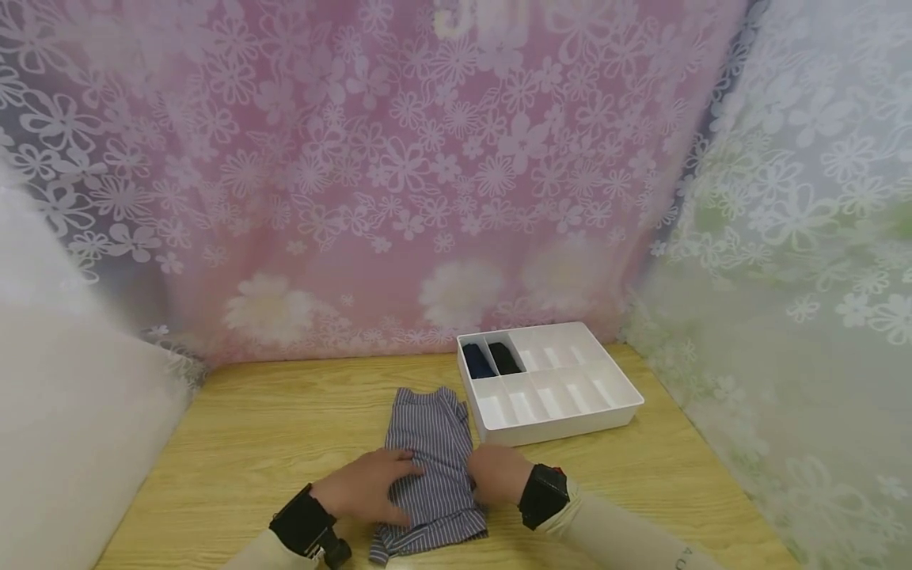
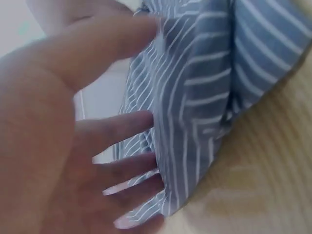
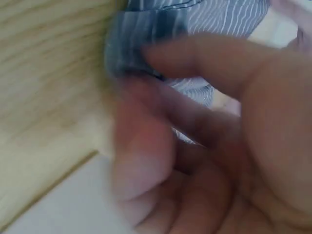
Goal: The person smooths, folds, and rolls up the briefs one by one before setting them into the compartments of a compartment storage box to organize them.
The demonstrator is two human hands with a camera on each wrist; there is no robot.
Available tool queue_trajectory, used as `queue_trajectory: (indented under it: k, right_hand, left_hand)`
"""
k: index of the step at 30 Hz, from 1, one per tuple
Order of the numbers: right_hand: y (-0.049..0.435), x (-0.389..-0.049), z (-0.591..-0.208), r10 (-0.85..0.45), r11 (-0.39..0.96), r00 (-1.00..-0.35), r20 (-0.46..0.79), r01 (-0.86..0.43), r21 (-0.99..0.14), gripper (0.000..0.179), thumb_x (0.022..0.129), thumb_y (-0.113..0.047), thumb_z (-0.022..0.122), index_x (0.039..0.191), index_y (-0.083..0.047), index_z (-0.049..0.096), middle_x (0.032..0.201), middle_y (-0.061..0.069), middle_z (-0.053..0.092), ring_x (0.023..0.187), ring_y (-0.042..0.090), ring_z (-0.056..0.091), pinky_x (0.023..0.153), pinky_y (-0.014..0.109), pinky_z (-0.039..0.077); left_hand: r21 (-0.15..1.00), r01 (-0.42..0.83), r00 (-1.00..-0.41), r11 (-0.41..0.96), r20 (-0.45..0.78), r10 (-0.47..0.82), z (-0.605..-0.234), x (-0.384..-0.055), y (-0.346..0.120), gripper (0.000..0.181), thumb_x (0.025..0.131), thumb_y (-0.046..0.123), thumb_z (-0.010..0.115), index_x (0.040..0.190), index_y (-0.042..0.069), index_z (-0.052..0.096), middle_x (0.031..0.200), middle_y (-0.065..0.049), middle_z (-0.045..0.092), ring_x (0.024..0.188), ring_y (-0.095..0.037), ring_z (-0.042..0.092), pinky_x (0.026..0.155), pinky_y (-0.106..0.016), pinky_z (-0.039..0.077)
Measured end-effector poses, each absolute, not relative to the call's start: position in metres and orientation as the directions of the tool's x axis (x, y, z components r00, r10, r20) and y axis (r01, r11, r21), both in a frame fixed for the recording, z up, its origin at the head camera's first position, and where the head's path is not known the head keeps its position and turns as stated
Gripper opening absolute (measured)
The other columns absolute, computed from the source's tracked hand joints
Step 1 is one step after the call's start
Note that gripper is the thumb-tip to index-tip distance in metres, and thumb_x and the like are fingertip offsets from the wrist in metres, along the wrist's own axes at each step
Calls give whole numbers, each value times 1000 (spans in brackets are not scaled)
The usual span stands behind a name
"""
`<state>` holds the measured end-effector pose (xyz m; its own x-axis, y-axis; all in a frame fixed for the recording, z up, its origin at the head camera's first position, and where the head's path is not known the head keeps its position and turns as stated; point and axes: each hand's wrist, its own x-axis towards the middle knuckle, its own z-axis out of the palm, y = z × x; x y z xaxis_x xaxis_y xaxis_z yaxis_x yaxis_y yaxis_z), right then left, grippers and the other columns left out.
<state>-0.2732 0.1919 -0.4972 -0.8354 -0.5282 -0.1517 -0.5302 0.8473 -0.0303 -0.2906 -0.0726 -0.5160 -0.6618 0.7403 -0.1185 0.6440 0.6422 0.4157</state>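
A striped blue-grey and white piece of clothing lies folded lengthwise on the wooden table, its near end ruffled. My left hand rests on its left side, fingers spread and fairly straight; in the left wrist view the fingertips touch the striped fabric. At the right edge my right hand has its fingers curled. Seen from the right wrist, thumb and forefinger pinch the edge of the fabric, though blur softens the contact.
Just beyond the right hand stands a white divided box. Two of its back left compartments hold a dark blue rolled cloth and a black one. Floral curtains hang behind the table and to the right.
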Motion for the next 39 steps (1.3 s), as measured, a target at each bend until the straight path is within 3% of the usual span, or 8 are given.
queue_trajectory:
  k: [4,7,9,13,20,27,35,39]
  right_hand:
    - [187,-277,-491,-594,803,-801,-69,-595,-4,21,83,-24,82,94,-12,68,83,-2,59,71,10,52,63,28,48]
    - [182,-277,-488,-619,780,-774,-133,-625,4,53,82,-41,85,123,-11,68,109,1,64,95,14,61,83,31,54]
    - [179,-275,-491,-625,773,-752,-210,-634,-27,67,80,-50,86,132,-13,66,122,2,64,108,15,62,92,32,54]
    - [174,-270,-504,-647,750,-715,-265,-659,-52,70,78,-54,87,132,-14,66,125,-1,64,110,12,63,94,29,54]
    - [165,-271,-514,-678,726,-718,-161,-688,13,64,79,-50,88,128,-16,67,119,-3,63,102,8,62,88,23,54]
    - [147,-268,-515,-665,739,-727,-170,-674,-11,64,83,-52,84,133,-16,67,131,2,62,118,14,60,96,27,53]
    - [131,-267,-516,-690,715,-703,-171,-699,-13,66,83,-54,83,137,-18,66,141,2,59,130,16,56,103,29,50]
    - [131,-269,-517,-695,711,-699,-171,-703,-18,68,84,-54,83,139,-19,65,143,1,58,132,17,55,104,29,50]
  left_hand:
    - [381,671,-696,636,28,717,-514,-307,-66,56,91,40,79,136,10,64,136,-6,61,126,-26,59,104,-45,50]
    - [343,681,-703,647,60,708,-516,-321,-61,67,90,42,80,144,8,59,144,-12,58,133,-31,56,108,-48,47]
    - [321,678,-705,661,32,708,-522,-328,-59,78,86,48,82,148,8,55,150,-16,53,139,-35,51,111,-51,44]
    - [309,644,-715,699,-81,694,-533,-337,-63,92,79,58,84,153,14,52,159,-18,43,145,-38,44,113,-53,41]
    - [337,606,-735,720,-108,669,-527,-346,-76,94,74,56,89,149,10,56,158,-21,42,144,-43,43,110,-58,43]
    - [336,610,-714,717,-160,682,-521,-354,-94,94,75,52,90,152,12,52,161,-20,38,146,-43,40,110,-60,42]
    - [425,453,-774,784,-250,582,-517,-334,-110,98,74,39,94,154,8,47,164,-23,31,151,-47,28,113,-62,37]
    - [419,437,-790,796,-244,563,-518,-328,-113,99,74,39,94,154,7,45,164,-23,31,152,-46,27,115,-62,35]
